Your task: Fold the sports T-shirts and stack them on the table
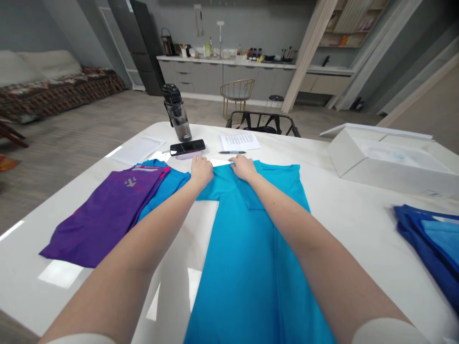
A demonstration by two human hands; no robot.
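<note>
White sleeves (387,332) and two bare forearms (301,234) occupy the near foreground and extend forward over the table (358,215). The right forearm crosses the turquoise shirt (240,267) and hides part of its surface.

Surroundings, left side: a purple shirt (107,215) lies over a blue garment (175,182), near the left hand (202,171). The left forearm covers part of this stack. Far side: a black phone (188,147) lies just beyond the left hand, with a dark bottle (181,122) upright behind it and a white sheet (138,149) to its left. A pen (232,152) lies crosswise just beyond the right hand (244,167); a printed sheet (239,140) lies behind the pen. Right side: an open white box (390,165) stands well apart from the shirt, and dark blue folded fabric (412,229) lies nearer the camera.

Position and orientation: the turquoise shirt lies on the table between the purple shirt and the box. Its long axis runs from the near frame edge toward the far side. The shoulder end points away from the camera; the lower end leaves the frame. One short sleeve projects left. A folded layer shows beside the right forearm.

Finger state: both hands' fingers are bent at the far edge of the shirt. Whether they clamp the fabric cannot be told.
</note>
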